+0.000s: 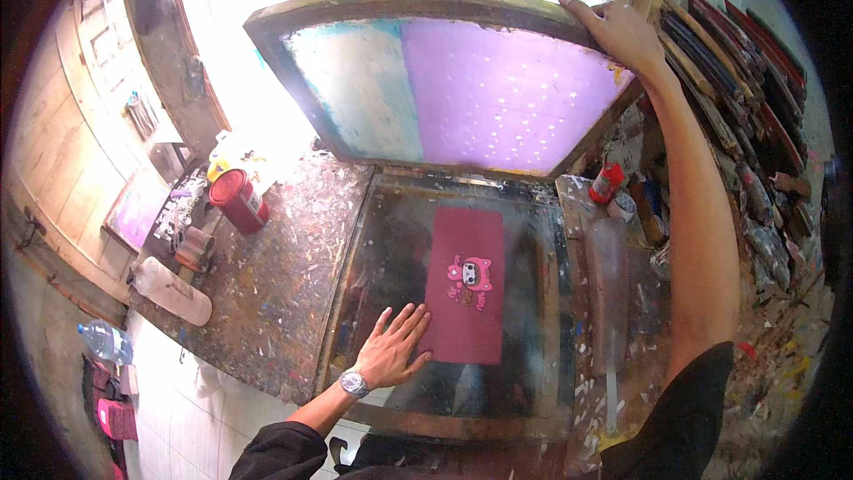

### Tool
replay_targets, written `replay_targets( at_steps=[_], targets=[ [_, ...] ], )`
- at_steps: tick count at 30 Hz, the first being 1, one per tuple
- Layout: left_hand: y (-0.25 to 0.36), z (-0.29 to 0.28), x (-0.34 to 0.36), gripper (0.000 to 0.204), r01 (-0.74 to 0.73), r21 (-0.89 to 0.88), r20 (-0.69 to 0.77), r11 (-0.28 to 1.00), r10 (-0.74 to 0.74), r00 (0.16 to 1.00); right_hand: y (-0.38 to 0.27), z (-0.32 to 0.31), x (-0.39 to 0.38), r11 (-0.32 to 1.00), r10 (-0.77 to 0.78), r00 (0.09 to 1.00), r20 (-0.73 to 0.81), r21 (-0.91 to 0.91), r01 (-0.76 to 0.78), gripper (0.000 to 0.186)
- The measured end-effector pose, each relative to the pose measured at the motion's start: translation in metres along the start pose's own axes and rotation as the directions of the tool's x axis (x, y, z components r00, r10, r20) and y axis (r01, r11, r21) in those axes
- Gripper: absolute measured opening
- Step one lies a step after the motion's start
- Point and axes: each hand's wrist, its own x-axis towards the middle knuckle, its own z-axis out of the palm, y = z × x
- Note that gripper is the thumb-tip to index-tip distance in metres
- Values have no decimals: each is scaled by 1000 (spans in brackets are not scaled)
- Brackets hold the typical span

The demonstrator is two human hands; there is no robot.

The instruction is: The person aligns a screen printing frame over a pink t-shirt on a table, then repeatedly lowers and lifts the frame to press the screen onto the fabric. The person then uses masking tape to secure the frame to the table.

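Workpiece: a maroon, rectangular, flat fabric panel (463, 331) carrying a small pink cartoon print (471, 276). It lies on a dark, smooth, rectangular printing bed (384, 253), right of the bed's centreline. The bed is bordered on the left by a paint-spattered brown surface (289, 302).

Orientation: the panel's long axis runs away from the person, from the near end of the bed toward its far end. The print sits at about mid-length.

Left hand (388, 353): flat, palm down, fingers spread, gripping nothing. It lies directly left of the panel's nearer half, with the fingertips at the panel's long left edge. Whether they press on the fabric cannot be determined. This is the hand nearer the panel.

Right hand (625, 34): closed around the top edge of a raised, wooden-framed screen with pale and lilac mesh (484, 93), near its upper right corner. This hand is well apart from the panel, beyond it and to the right. The screen stands tilted, its lower edge just beyond the panel's far end.
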Motion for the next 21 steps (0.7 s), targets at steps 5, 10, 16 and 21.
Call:
replay_targets(
  at_steps=[5, 10, 16, 21],
  targets=[
    [0, 2, 1, 79, -21, 16, -29, 1000, 21, 999, 1, 5, 2, 993, -104, 971, -216, 38, 115, 71],
    [3, 2, 4, 80, -16, 16, -14, 1000, 17, 1000, 13, 13, 8, 974, -218, 937, -273, -5, 225, 76],
    [1, 3, 1, 80, 2, 19, -16, 1000, -2, 1000, -10, -4, 1, 988, -108, 977, -184, 89, 126, 81],
    [2, 2, 3, 77, -2, -3, -35, 1000, 1, 999, -14, -3, 1, 984, 2, 969, -246, 173, 41, 93]
  ],
)
